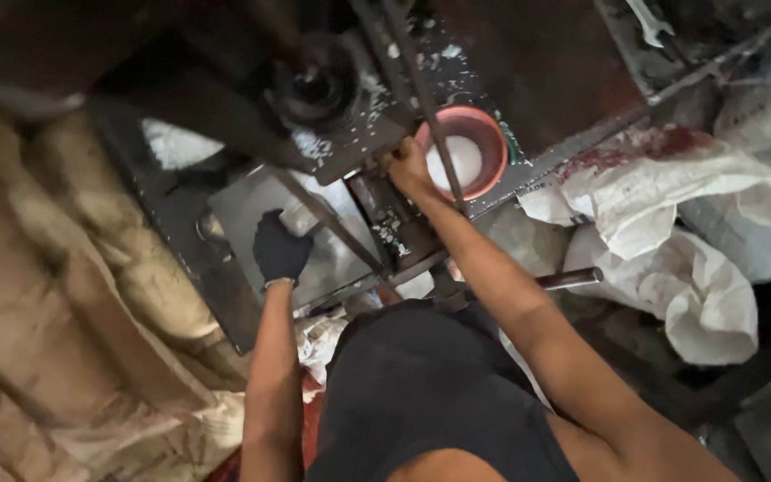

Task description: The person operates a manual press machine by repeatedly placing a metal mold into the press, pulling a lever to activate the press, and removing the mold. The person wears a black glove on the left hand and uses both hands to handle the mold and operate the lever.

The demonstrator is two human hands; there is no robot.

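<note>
left hand point(279, 250), in black glove, lay on grey metal plate point(252, 214), fingers curled round small pale block point(296, 217). right hand point(408, 167), bare, sat at rim of pink bowl point(463, 152) w/ white powder; fingers bent, hold on rim unclear. thin metal rod point(421, 89) crossed over bowl. white sacks point(671, 232) at right, brown sacking point(64, 295) at left.

The left hand point(280, 248) wears a dark glove and is curled, fingers bent inward, at the end of a bare forearm that rises almost straight up from the lower edge of the view. The right hand point(408, 168) is bare, its fingers closed in a loose grip, and its arm stretches long and nearly straight, running diagonally from the lower right.
</note>
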